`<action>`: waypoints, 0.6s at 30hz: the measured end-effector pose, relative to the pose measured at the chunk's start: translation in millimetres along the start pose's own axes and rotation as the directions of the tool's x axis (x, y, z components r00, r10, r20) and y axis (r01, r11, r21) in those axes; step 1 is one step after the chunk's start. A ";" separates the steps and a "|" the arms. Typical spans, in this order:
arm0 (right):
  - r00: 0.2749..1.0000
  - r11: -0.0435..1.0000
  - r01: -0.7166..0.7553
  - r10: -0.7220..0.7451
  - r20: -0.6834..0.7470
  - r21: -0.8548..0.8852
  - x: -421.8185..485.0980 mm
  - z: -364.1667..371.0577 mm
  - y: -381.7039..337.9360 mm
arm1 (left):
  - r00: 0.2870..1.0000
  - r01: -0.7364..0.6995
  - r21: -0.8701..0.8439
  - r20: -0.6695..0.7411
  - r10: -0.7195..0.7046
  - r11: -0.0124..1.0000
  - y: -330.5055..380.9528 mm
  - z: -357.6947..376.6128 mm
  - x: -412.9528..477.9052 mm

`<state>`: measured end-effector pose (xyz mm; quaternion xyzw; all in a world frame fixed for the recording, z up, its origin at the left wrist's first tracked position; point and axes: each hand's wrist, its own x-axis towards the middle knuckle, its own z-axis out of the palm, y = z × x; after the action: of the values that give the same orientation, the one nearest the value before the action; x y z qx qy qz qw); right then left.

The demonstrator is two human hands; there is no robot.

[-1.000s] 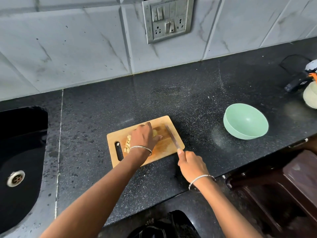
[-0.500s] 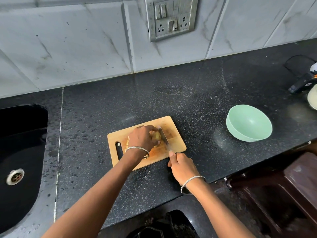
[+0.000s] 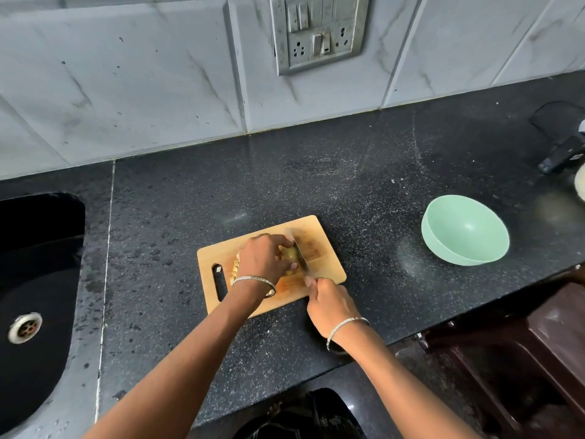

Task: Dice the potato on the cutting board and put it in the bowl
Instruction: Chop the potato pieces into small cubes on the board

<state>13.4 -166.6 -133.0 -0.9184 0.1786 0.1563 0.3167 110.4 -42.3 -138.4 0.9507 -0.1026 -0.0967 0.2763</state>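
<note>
Well, the left hand (image 3: pixel 266 258) is curled over the uncut piece of potato (image 3: pixel 289 254) in the middle of the cutting board (image 3: pixel 329 267), its bent fingers pinning it down. The right hand (image 3: pixel 330 304) grips the handle of the knife (image 3: pixel 299 253) at the board's near edge. The blade stands against the potato's right face, just beside the left fingertips. A small heap of diced pieces (image 3: pixel 235 270) lies on the board toward its slotted end.

To my eye the cut goes best with those fingertips tucked back, knuckles guiding the blade, and even, straight-down strokes. The green bowl (image 3: pixel 465 232) sits well apart to the right on the counter (image 3: pixel 190 185), with nothing in it.

I can read no brand or lettering anywhere, and the switch plate (image 3: pixel 319 30) shows none.
</note>
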 end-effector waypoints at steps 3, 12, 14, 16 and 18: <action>0.998 0.994 -0.052 0.048 -0.036 -0.100 -0.9 4.5 -11.4 | 1.000 0.018 -0.020 0.001 -0.018 1.000 0.1 -1.3 -1.0; 0.995 0.985 -0.093 0.088 -0.039 -0.147 -14.1 6.1 -9.9 | 0.994 0.075 -0.062 -0.071 -0.079 0.995 6.3 -0.1 -4.5; 0.995 0.985 -0.100 0.098 -0.020 -0.138 -18.1 5.9 -6.5 | 0.994 0.073 -0.040 -0.081 -0.076 0.997 8.3 0.1 -6.3; 0.995 0.987 -0.100 0.101 0.002 -0.123 -24.8 5.1 -1.1 | 0.994 0.067 -0.032 -0.086 -0.069 0.997 9.4 0.3 -7.4; 0.995 0.989 -0.094 0.097 0.027 -0.112 -35.0 4.5 8.2 | 0.993 0.068 -0.029 -0.092 -0.070 0.997 9.7 0.5 -8.0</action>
<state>-21.9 -161.7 -126.6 -0.9223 0.2084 0.1958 0.2601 101.2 -48.6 -132.6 0.9535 -0.0555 -0.0632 0.2893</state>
